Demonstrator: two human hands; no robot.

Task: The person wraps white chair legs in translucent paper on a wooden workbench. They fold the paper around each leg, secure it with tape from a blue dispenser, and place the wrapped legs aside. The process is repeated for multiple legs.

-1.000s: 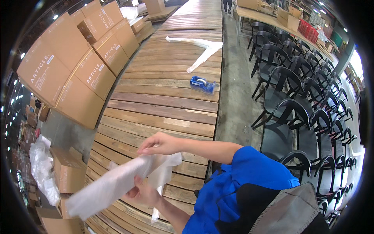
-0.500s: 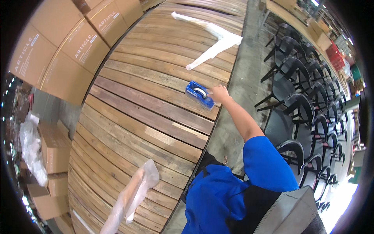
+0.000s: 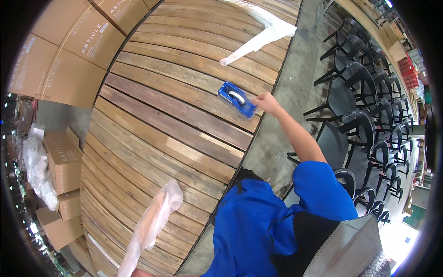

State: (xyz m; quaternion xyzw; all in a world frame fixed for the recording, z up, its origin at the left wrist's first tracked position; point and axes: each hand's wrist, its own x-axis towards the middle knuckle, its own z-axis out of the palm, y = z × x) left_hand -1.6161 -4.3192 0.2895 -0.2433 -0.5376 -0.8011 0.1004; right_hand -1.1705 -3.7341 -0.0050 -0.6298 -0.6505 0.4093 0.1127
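A blue tape dispenser (image 3: 227,88) with a whitish roll in it sits near the right edge of the slatted wooden table (image 3: 152,115). My right hand (image 3: 266,103) is at its near end, fingers pinched on the tape, which is clear and hard to make out. At the lower edge, a long wooden-coloured piece wrapped in white foam sheet (image 3: 154,217) slants over the table. Only a sliver of my left hand (image 3: 140,273) shows beside the wrapped piece; its fingers are hidden.
A white wrapped, branched piece (image 3: 265,39) lies farther up the table. Stacked cardboard boxes (image 3: 74,69) stand along the left side, with crumpled clear plastic (image 3: 39,171) by lower boxes (image 3: 64,166). Rows of black chairs (image 3: 334,143) fill the concrete floor on the right.
My view has shifted, so the table's things appear higher. My right hand's fingers have drawn together at the dispenser's near end. Part of my left hand has come into view at the lower edge.
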